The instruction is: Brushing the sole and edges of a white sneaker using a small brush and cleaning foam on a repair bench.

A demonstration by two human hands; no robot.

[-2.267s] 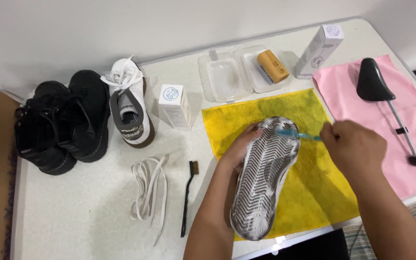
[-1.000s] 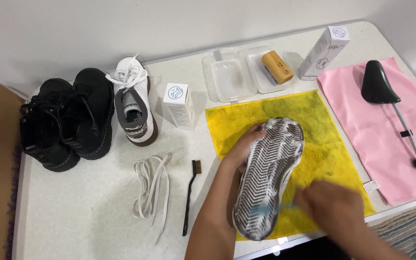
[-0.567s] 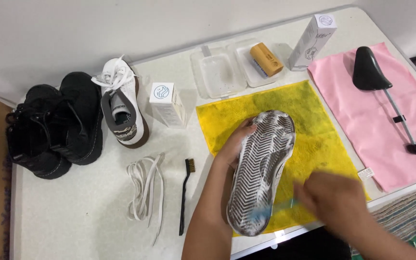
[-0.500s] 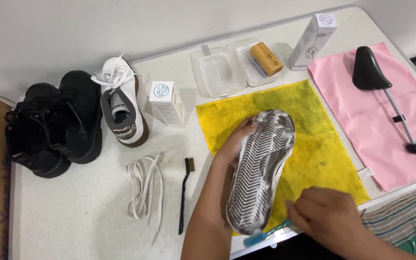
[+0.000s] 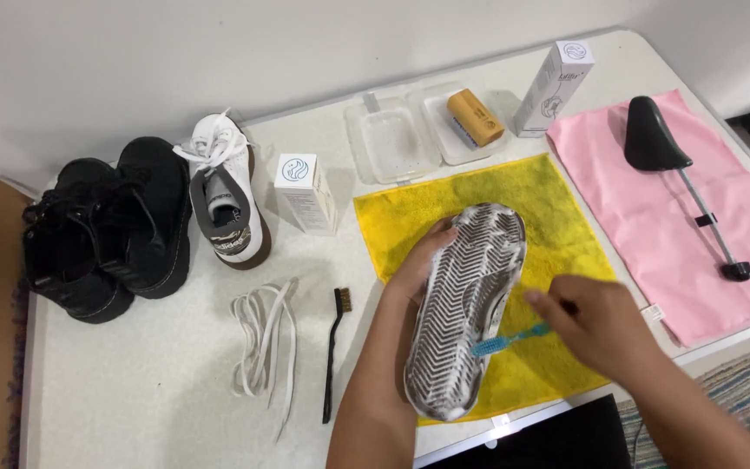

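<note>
A shoe (image 5: 466, 304) lies sole-up on a yellow cloth (image 5: 557, 217), its zigzag tread covered in white foam. My left hand (image 5: 420, 260) grips the shoe's left side and steadies it. A blue toothbrush (image 5: 505, 340) is held in my right hand (image 5: 596, 326), its bristles resting on the sole's right edge about midway along.
A pair of black boots (image 5: 101, 230), a white and grey sneaker (image 5: 223, 208), loose white laces (image 5: 262, 347) and a thin black brush (image 5: 333, 352) lie to the left. Behind are two white boxes (image 5: 305, 193), a clear tray (image 5: 397, 139) with a wooden brush (image 5: 475, 117). A black shoe tree (image 5: 653, 143) rests on a pink cloth (image 5: 696, 234).
My right hand has swept the toothbrush from the toe end down to the heel and back up to mid-sole. The left hand has kept its grip on the shoe.
</note>
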